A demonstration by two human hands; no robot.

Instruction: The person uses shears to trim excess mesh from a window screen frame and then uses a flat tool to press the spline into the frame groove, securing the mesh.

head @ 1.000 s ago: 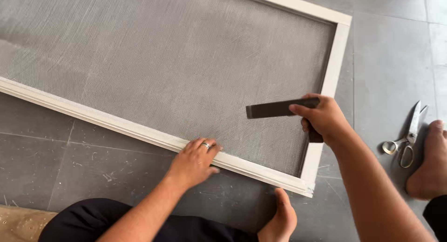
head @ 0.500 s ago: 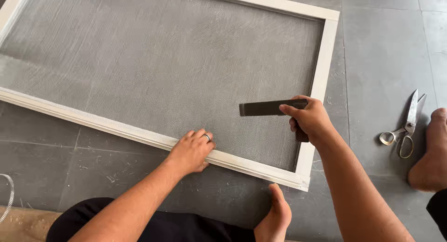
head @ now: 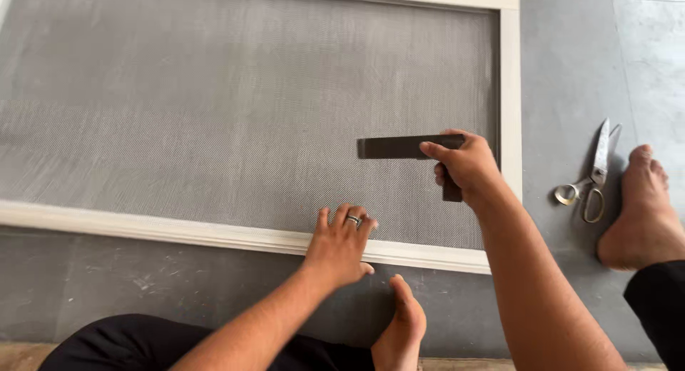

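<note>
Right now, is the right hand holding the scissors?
No, the right hand grips a dark flat tool over the screen, while the scissors lie on the floor.

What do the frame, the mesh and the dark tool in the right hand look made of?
Frame: off-white, smooth matte bars, likely painted metal or plastic; cannot tell which. Mesh: fine grey woven screen, probably fibreglass or thin wire, floor faintly showing through. Tool in the right hand: flat dark brown bar with a dull finish, possibly plastic or wood.

Bare forearms, no sleeves. Left hand (head: 339,246) wore silver ring (head: 354,219). Right hand (head: 467,165) ringless. Black trousers (head: 135,346); feet bare.
</note>
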